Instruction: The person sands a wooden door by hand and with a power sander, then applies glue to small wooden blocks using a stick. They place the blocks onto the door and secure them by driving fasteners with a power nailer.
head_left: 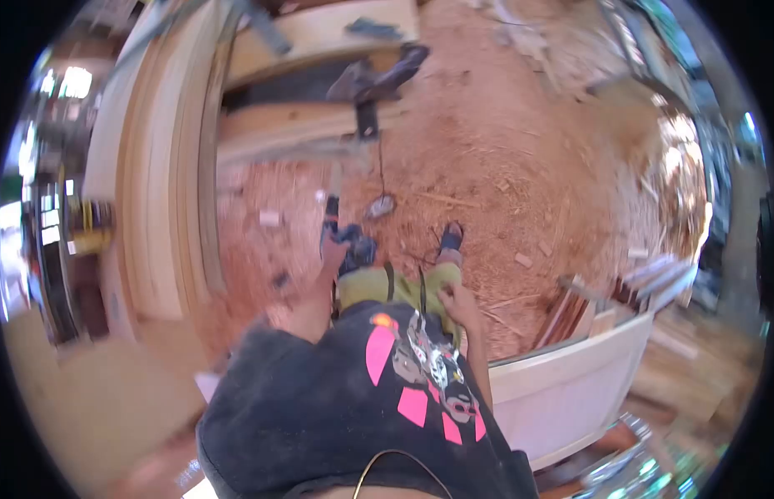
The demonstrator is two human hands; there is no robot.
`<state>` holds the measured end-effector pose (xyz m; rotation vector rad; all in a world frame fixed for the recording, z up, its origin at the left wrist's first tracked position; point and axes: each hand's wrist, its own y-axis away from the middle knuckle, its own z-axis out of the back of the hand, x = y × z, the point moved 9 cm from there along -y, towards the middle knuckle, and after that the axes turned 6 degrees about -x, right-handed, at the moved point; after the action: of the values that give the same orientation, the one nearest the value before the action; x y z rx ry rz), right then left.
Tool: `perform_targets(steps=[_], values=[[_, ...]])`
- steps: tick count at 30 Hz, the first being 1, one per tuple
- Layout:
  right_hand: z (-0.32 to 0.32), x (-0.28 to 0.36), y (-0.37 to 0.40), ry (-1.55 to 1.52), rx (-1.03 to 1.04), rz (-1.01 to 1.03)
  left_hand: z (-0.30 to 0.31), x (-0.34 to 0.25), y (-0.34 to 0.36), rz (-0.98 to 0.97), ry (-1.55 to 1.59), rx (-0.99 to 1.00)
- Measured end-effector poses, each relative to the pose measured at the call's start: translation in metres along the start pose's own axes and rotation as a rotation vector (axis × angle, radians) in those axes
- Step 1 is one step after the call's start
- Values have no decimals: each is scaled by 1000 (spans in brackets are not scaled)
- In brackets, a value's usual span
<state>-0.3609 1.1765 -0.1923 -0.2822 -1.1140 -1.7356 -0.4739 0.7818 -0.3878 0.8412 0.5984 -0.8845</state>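
Note:
On the left, my left hand (333, 251) is closed around a blue and black power tool (356, 249), held low beside my leg. Blur hides the tool's finer details. My right hand (458, 303) hangs against the green shorts (437, 287) with loosely bent fingers and nothing visible in it. A small grey object (379, 206) with a dark cord lies on the sawdust-covered floor (503, 200) ahead of my feet.
Long pale boards (158, 166) stand along the left. Ahead, a wooden frame (320, 37) carries dark pieces. At the lower right is a pale wooden panel (570, 391), with stacked wood strips (566, 320) behind it. Wood scraps lie on the floor.

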Motion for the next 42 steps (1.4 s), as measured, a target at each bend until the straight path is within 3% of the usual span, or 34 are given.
perform_targets(steps=[4, 6, 7, 8, 10, 12, 17, 19, 23, 27, 29, 31, 33, 35, 38, 39, 42], values=[[23, -27, -80, 106, 172, 127, 42, 9, 52, 254, -103, -366], [17, -52, -132, 378, 325, 249, 50, 32, 101, 357, 219, -649], [12, -76, -144, 410, 388, 260, 50, 44, 130, 419, 217, -685], [16, -100, -161, 433, 468, 302, 45, 60, 157, 434, 429, -743], [15, -94, -209, 465, 561, 377, 38, 65, 189, 447, 780, -885], [16, -84, -218, 699, 666, 448, 32, 51, 226, 479, 887, -952], [-26, -108, -287, 1135, 701, 662, -22, 67, 296, 619, 1249, -1169], [-50, -102, -308, 993, 606, 484, -49, 72, 306, 595, 1287, -1203], [-159, -124, -330, 969, 513, 433, -117, 127, 300, 575, 1362, -1365], [-344, -254, -373, 888, 855, 825, -195, 185, 281, 467, 1461, -1467], [-415, -295, -385, 1117, 829, 944, -228, 212, 276, 486, 1471, -1486], [-469, -336, -408, 1071, 847, 667, -263, 230, 271, 529, 1402, -1492], [-499, -351, -420, 913, 701, 412, -293, 241, 270, 540, 1352, -1472], [-539, -376, -430, 814, 623, 556, -311, 244, 264, 703, 1309, -1353], [-570, -414, -433, 937, 572, 516, -326, 260, 257, 848, 1178, -1320], [-566, -424, -437, 844, 517, 450, -326, 261, 259, 876, 1070, -1293], [-547, -423, -449, 661, 426, 385, -325, 257, 250, 850, 1221, -1316]])
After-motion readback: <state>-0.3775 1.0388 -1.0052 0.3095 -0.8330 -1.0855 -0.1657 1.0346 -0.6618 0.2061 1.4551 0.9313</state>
